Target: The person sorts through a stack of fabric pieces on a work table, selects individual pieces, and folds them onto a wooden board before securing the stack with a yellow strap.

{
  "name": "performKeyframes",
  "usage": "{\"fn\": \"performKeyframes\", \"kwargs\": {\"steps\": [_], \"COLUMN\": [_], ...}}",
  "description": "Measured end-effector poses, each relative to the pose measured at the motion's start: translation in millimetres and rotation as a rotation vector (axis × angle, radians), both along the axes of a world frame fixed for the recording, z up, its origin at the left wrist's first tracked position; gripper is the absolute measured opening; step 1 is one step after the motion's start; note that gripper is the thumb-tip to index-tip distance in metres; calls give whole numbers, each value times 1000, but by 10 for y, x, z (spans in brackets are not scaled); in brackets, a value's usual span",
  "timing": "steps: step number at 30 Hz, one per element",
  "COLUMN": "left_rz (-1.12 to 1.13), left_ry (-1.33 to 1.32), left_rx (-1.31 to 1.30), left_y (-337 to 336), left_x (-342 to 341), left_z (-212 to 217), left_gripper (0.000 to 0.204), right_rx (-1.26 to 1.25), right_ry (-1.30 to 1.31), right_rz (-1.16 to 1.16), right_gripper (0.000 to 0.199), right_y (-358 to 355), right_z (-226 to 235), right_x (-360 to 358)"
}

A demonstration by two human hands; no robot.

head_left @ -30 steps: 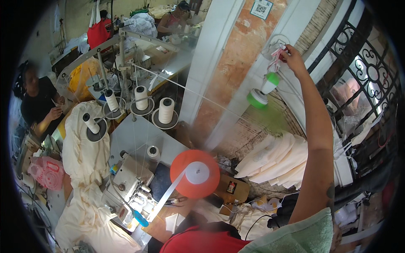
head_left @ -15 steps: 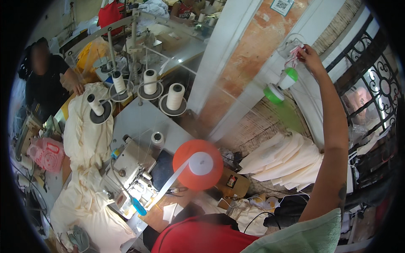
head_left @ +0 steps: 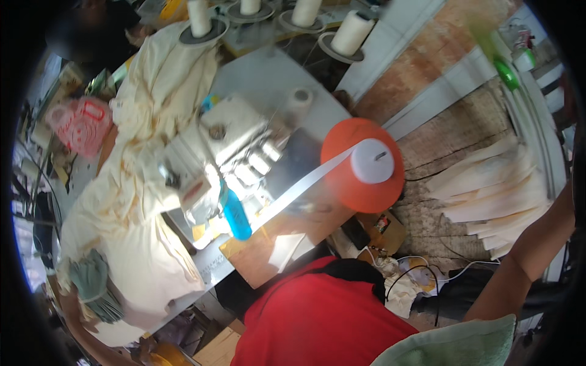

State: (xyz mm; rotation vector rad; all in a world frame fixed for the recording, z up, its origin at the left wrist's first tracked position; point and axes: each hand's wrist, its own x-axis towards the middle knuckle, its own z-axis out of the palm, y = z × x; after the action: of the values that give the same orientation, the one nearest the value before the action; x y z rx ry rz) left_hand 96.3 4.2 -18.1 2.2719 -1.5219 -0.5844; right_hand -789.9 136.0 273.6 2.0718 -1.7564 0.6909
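Observation:
At the far lower left, my left hand is closed around the edge of a bundle of grey-green cloth pieces, tied round its middle. The bundle lies against a spread of cream cloth, and my fingers are partly hidden. My right forearm reaches up along the right side; its hand is beyond the picture's rim. In front of me stands a sewing machine with a blue-handled tool beside its lit needle area. White tape runs to the machine from a roll on an orange disc.
Several cream thread cones stand behind the machine. A pink plastic bag sits at the left, near another person. Pleated cream cloth hangs at the right. Green and white objects hang by the wall; cables lie below.
The view has tilted down and turned left. My right hand, earlier raised at hanging pink-and-white strands, has left the picture. My left forearm and the grey-green bundle now show more fully.

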Motion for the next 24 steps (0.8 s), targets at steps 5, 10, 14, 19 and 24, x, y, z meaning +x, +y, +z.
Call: {"fn": "performKeyframes", "kwargs": {"steps": [5,10,14,19,24], "left_rz": [-20,-95,-41,42,30], "left_ry": [-140,-265,-434,-308,-205], "left_rx": [-159,-304,-357,-464,-359], "left_y": [342,276,471,677,922], "left_x": [-98,-422,-773,-875,-887], "left_z": [-166,-285,-234,-243,-309], "left_gripper": [97,106,113,124,120], "right_rx": [120,222,344,330,456], "right_ry": [-150,-233,-374,-289,-298], "right_rz": [273,406,595,751,1078], "right_gripper": [22,9,10,16,14], "right_y": [-133,-219,-24,38,530], "right_z": [-1907,-2892,-3465,-3839,-3357], "right_x": [939,1351,1834,2287,2493]}}
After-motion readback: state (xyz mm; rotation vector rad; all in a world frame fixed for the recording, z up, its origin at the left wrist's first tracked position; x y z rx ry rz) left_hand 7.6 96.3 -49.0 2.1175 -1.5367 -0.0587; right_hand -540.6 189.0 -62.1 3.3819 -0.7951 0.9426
